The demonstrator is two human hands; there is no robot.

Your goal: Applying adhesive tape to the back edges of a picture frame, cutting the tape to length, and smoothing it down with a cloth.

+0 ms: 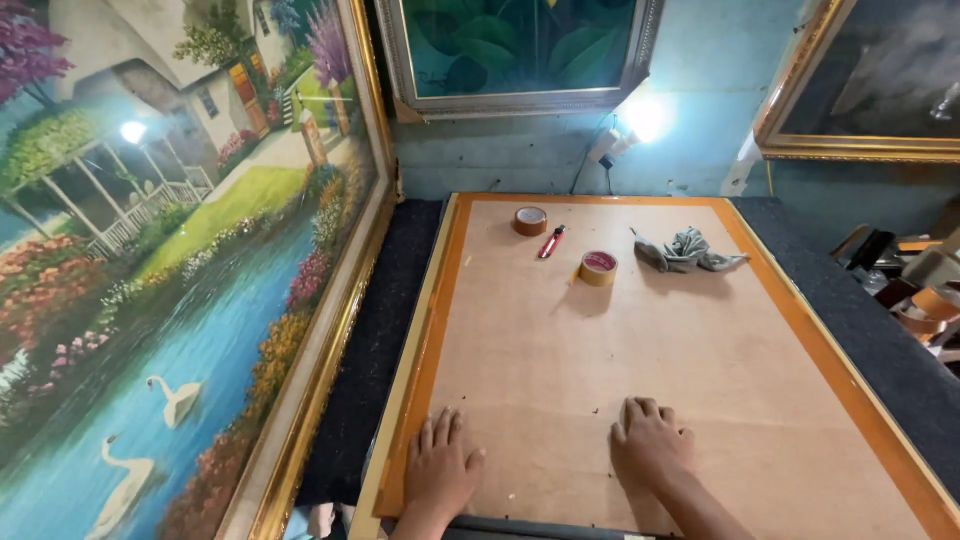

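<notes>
A large picture frame lies face down, its brown backing board [640,330] edged with orange tape and a gold rim. My left hand [441,468] rests flat on the board near its front left edge, fingers spread, holding nothing. My right hand [652,440] presses on the board a little to the right, fingers curled under, with nothing in it. Farther back on the board lie two rolls of brown tape [598,267] [530,220], a red utility knife [551,242] between them, and a crumpled grey rag [688,251].
A big landscape painting [170,270] in a gold frame leans along the left. Two more framed pictures [520,50] [870,80] hang on the blue wall behind. Dark carpet [385,330] covers the table around the board. Assorted tape rolls and clutter [915,290] sit at the right edge.
</notes>
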